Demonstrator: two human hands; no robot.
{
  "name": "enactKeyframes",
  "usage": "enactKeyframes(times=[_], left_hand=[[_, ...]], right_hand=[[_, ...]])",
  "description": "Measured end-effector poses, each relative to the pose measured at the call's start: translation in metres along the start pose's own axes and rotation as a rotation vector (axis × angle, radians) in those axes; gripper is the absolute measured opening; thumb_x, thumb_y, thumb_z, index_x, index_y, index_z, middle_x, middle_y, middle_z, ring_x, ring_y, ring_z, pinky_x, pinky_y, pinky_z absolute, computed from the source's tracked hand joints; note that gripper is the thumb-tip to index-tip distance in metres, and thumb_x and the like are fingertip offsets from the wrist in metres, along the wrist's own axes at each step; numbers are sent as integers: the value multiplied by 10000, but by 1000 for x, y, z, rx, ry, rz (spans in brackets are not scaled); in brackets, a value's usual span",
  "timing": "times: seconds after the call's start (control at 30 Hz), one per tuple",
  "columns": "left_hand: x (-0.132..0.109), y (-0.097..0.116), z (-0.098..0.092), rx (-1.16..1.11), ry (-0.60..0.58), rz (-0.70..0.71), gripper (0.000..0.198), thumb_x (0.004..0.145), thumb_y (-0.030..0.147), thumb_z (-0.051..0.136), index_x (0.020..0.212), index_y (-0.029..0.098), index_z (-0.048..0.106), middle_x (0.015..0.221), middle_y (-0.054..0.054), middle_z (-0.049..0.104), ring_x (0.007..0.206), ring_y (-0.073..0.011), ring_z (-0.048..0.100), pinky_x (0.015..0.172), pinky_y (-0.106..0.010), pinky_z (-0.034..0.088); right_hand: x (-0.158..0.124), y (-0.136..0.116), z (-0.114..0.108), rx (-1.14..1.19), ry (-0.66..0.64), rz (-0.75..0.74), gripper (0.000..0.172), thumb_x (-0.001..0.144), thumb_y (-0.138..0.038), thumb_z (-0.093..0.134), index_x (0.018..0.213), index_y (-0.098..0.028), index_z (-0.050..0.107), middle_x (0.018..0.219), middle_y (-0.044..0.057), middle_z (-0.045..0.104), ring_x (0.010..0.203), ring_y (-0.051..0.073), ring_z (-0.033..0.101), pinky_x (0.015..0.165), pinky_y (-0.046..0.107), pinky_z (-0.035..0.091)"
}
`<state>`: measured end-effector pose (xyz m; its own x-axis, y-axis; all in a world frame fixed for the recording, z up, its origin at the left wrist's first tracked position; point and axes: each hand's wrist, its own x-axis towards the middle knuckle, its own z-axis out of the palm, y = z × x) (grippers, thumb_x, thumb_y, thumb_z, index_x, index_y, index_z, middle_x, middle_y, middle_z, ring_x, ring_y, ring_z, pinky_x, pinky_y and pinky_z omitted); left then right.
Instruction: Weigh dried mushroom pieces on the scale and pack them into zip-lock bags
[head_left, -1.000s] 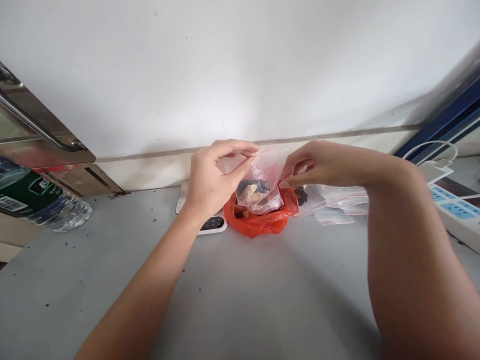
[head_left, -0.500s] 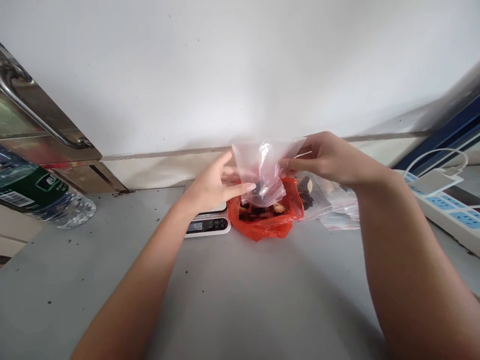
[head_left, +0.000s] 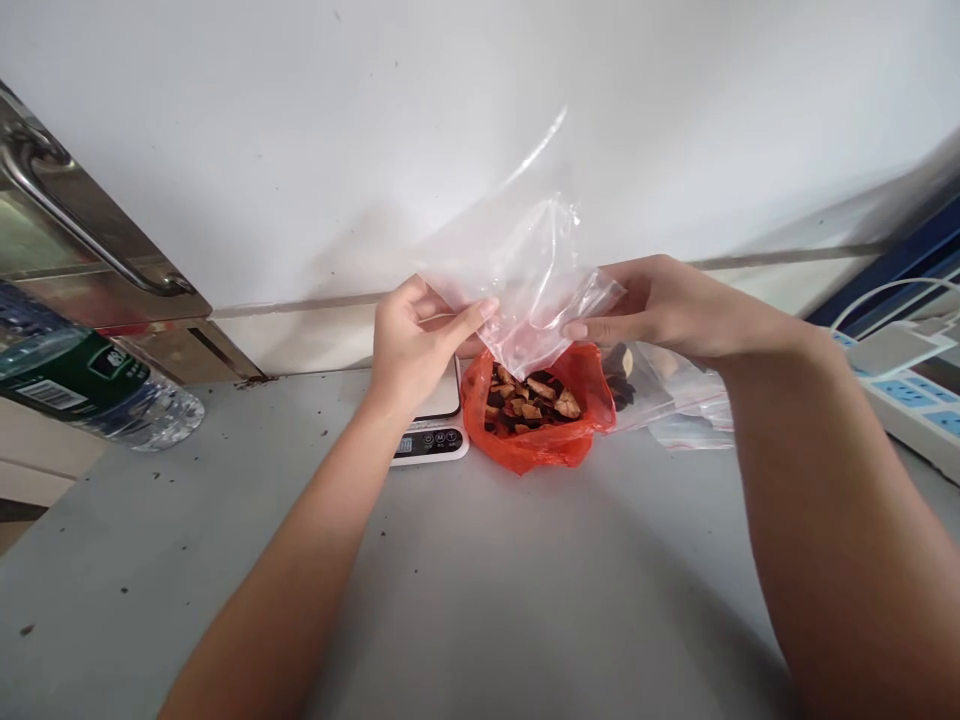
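Observation:
My left hand (head_left: 411, 348) and my right hand (head_left: 651, 308) each pinch an edge of a clear plastic bag (head_left: 517, 272), held upside down with its mouth over an open orange bag (head_left: 537, 448). The clear bag looks empty and its far end sticks up against the wall. Inside the orange bag lie several dried brown and dark pieces (head_left: 532, 398). A small white digital scale (head_left: 433, 438) sits just left of the orange bag, partly behind my left hand.
More clear zip bags (head_left: 679, 412), one with dark pieces, lie right of the orange bag. A plastic water bottle (head_left: 90, 385) lies at the left under a metal door handle (head_left: 82, 240). A white power strip (head_left: 911, 410) with a charger sits at the right edge.
The clear bag held dried pieces a second ago; it has been tipped up and now looks empty, with the pieces showing in the orange bag. My left hand let go, then gripped the bag's edge again.

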<state>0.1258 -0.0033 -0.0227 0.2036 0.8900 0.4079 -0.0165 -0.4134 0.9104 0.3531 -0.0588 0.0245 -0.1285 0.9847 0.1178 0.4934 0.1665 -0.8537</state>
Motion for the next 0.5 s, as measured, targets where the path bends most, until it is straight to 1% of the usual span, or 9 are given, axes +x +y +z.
enactKeyframes(times=[0.07, 0.13, 0.17, 0.2, 0.27, 0.33, 0.4, 0.47, 0.5], left_hand=[[2, 3, -8, 29, -26, -49, 317, 757, 274, 897, 939, 226, 642, 869, -4, 742, 842, -235, 770, 763, -358, 643], [4, 8, -20, 66, -36, -64, 395, 749, 297, 903, 1073, 251, 683, 910, -11, 751, 874, -244, 767, 772, -352, 629], [5, 11, -26, 90, -24, -62, 397, 767, 323, 891, 1110, 258, 701, 912, -15, 754, 883, -245, 764, 771, -343, 616], [6, 15, -33, 110, -17, -82, 374, 800, 358, 866, 1128, 256, 718, 873, -18, 750, 879, -246, 761, 757, -333, 599], [5, 21, -43, 209, -51, -122, 319, 844, 416, 831, 1103, 244, 757, 792, -21, 731, 840, -240, 747, 715, -315, 562], [3, 24, -49, 315, -114, -126, 246, 878, 454, 795, 965, 224, 782, 741, -27, 720, 761, -221, 717, 660, -298, 519], [1, 25, -50, 378, -135, -108, 293, 913, 486, 751, 810, 211, 749, 701, -28, 709, 668, -197, 669, 594, -290, 474], [-2, 25, -51, 410, -105, -90, 358, 932, 509, 728, 735, 212, 694, 653, -16, 683, 593, -180, 618, 551, -291, 441], [-3, 25, -53, 419, -82, -81, 371, 935, 503, 728, 710, 214, 667, 612, -4, 657, 556, -171, 591, 540, -291, 430]], right_hand=[[2, 2, 1, 39, -9, 8, 342, 674, -516, 874, 692, -213, 717, 685, 38, 686, 626, 178, 595, 569, 327, 478], [3, 1, 2, 66, -44, 18, 313, 701, -493, 850, 693, -207, 724, 688, 45, 691, 609, 173, 595, 551, 321, 467], [3, 0, 3, 52, -78, 23, 306, 714, -489, 843, 699, -205, 730, 685, 46, 687, 596, 168, 589, 532, 314, 451], [3, -2, 4, 26, -124, 27, 309, 730, -492, 835, 696, -204, 729, 668, 42, 672, 575, 160, 571, 508, 305, 428], [3, -5, 9, -11, -205, 34, 346, 759, -509, 821, 657, -204, 695, 615, 25, 613, 530, 138, 522, 472, 289, 385], [4, -8, 18, 8, -219, 63, 385, 800, -533, 798, 650, -208, 655, 579, 9, 562, 490, 128, 485, 449, 286, 362], [6, -11, 31, 80, -131, 104, 369, 845, -535, 769, 707, -213, 652, 590, 6, 562, 482, 134, 491, 441, 290, 369], [10, -14, 44, 137, 26, 117, 331, 881, -493, 756, 740, -213, 650, 621, 4, 570, 507, 132, 503, 467, 289, 395], [11, -15, 51, 152, 114, 107, 328, 883, -469, 764, 724, -212, 638, 623, -2, 560, 515, 122, 491, 481, 283, 397]])
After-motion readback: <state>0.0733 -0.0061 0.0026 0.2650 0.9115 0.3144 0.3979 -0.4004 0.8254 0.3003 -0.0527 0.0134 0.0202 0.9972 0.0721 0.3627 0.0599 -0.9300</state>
